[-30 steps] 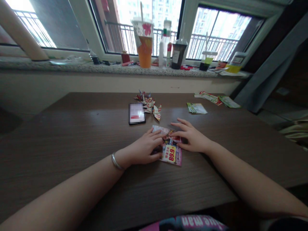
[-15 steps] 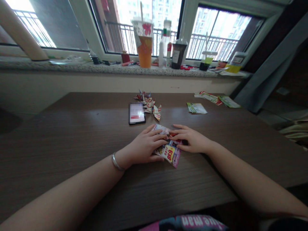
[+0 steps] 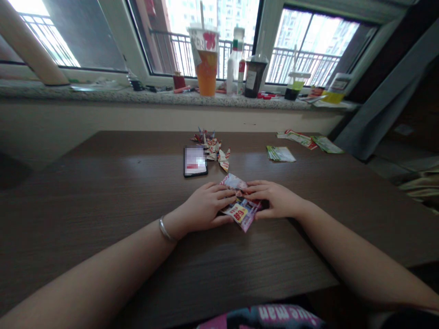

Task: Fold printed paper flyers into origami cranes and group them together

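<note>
A colourful printed paper sheet (image 3: 240, 211) with a yellow price tag lies on the brown wooden table (image 3: 103, 192), turned so one corner points toward me. My left hand (image 3: 202, 208) rests flat on its left part, fingers pressing it down. My right hand (image 3: 274, 198) lies on its right edge, fingers stretched across the paper toward the left hand. Both hands touch the sheet and their fingertips nearly meet over it.
A phone (image 3: 195, 161) lies just beyond the hands, next to a pile of folded paper cranes (image 3: 212, 147). Stacks of leaflets (image 3: 280, 154) sit at the right back. Drink cups (image 3: 206, 59) and bottles (image 3: 234, 61) line the windowsill. A grey curtain (image 3: 384, 100) hangs at the right.
The paper has been rotated anticlockwise under both hands, so it now sits diamond-wise. My right hand has closed in toward the left one.
</note>
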The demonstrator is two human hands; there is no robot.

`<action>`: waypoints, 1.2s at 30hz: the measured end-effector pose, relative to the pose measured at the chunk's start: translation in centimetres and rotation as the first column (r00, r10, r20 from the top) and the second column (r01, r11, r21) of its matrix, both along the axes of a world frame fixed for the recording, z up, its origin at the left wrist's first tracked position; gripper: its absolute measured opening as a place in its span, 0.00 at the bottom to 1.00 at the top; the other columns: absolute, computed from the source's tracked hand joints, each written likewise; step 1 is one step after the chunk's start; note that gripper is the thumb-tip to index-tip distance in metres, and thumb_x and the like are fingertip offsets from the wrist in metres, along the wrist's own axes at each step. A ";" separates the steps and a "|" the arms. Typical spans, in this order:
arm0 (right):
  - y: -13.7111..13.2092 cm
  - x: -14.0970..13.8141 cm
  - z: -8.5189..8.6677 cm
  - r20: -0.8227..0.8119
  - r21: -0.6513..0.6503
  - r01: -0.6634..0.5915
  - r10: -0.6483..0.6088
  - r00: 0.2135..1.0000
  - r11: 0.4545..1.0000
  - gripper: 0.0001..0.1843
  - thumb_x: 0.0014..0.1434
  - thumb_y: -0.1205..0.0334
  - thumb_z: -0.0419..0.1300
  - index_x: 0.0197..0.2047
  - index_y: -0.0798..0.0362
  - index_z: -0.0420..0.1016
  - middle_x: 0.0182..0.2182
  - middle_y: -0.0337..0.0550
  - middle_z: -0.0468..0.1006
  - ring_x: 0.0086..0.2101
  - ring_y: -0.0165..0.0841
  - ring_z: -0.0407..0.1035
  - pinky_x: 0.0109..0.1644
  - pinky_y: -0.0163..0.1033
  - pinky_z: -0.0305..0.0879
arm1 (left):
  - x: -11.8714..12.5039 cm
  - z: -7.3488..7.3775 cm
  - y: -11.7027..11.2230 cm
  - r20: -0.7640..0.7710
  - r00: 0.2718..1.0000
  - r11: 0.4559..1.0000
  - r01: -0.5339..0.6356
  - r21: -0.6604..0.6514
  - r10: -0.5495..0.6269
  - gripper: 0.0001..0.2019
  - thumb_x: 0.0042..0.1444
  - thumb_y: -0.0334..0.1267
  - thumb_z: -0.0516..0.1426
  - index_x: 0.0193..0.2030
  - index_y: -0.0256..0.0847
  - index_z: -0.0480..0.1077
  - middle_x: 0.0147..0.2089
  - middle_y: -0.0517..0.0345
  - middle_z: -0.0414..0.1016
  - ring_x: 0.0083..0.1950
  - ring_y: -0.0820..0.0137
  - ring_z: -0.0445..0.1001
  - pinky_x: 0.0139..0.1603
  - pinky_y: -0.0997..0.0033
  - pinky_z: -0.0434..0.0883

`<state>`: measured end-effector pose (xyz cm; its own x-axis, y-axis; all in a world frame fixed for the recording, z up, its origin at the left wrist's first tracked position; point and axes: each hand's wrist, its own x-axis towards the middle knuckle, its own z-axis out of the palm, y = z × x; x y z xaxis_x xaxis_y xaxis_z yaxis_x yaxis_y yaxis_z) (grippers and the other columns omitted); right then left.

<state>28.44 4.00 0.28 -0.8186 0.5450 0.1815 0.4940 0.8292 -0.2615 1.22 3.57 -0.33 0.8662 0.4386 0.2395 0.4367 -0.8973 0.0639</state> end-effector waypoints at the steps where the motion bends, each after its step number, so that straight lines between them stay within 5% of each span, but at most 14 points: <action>1: 0.0 0.0 0.0 0.007 -0.004 -0.005 0.005 1.000 1.000 0.35 0.51 0.42 0.65 0.57 0.52 0.72 0.57 0.51 0.72 0.59 0.44 0.63 0.62 0.54 0.59 | 0.0 0.0 0.0 0.003 1.000 1.000 -0.014 -0.014 0.014 0.25 0.64 0.53 0.50 0.63 0.43 0.63 0.62 0.53 0.69 0.63 0.57 0.65 0.61 0.51 0.61; 7: 0.0 0.0 0.1 0.039 0.004 -0.005 0.005 0.999 1.000 0.37 0.50 0.37 0.64 0.56 0.54 0.73 0.57 0.53 0.72 0.57 0.44 0.65 0.62 0.51 0.60 | -0.2 -0.1 0.3 0.031 0.999 0.994 -0.015 -0.105 0.018 0.20 0.68 0.44 0.46 0.63 0.44 0.63 0.63 0.56 0.67 0.65 0.62 0.62 0.65 0.54 0.59; 16: 0.0 -0.2 0.4 -0.019 -0.009 0.004 -0.004 1.000 1.000 0.15 0.62 0.54 0.58 0.48 0.51 0.78 0.51 0.46 0.78 0.53 0.37 0.69 0.58 0.46 0.65 | -0.1 0.0 0.4 0.130 0.989 0.981 -0.041 -0.188 0.066 0.18 0.67 0.39 0.45 0.61 0.44 0.65 0.61 0.55 0.70 0.62 0.65 0.66 0.63 0.58 0.63; 21: -0.1 -0.4 0.2 -0.030 -0.018 0.007 -0.008 1.000 1.000 0.13 0.64 0.57 0.56 0.46 0.52 0.78 0.46 0.44 0.80 0.51 0.37 0.71 0.56 0.44 0.65 | -0.3 -0.5 -0.1 0.212 0.942 0.945 -0.203 -0.258 0.260 0.27 0.65 0.41 0.49 0.69 0.38 0.50 0.57 0.44 0.72 0.56 0.59 0.72 0.55 0.55 0.69; 25: -0.3 -0.7 0.2 -0.051 -0.037 0.049 -0.050 0.997 0.998 0.14 0.65 0.58 0.53 0.41 0.52 0.79 0.41 0.46 0.81 0.46 0.36 0.73 0.53 0.42 0.67 | -0.1 -1.3 -0.2 0.340 0.881 0.912 -0.201 -0.358 0.328 0.37 0.62 0.36 0.53 0.72 0.39 0.35 0.51 0.47 0.76 0.51 0.62 0.75 0.53 0.58 0.72; 31: -0.7 -1.1 0.0 -0.067 -0.099 0.327 -0.335 0.940 0.940 0.23 0.60 0.56 0.58 0.59 0.48 0.68 0.45 0.44 0.79 0.41 0.37 0.74 0.45 0.43 0.71 | 0.3 -2.2 0.4 0.513 0.798 0.923 -0.134 -0.360 0.316 0.43 0.59 0.30 0.55 0.71 0.43 0.28 0.60 0.38 0.67 0.45 0.66 0.78 0.49 0.61 0.75; 36: -1.0 -1.4 -0.2 -0.093 -0.008 0.299 -0.298 0.950 0.954 0.29 0.62 0.59 0.56 0.65 0.43 0.58 0.58 0.42 0.71 0.52 0.37 0.70 0.53 0.44 0.68 | 0.2 -2.9 0.8 0.547 0.764 0.922 -0.162 -0.353 0.343 0.48 0.56 0.31 0.58 0.71 0.46 0.27 0.67 0.32 0.56 0.42 0.68 0.78 0.45 0.62 0.77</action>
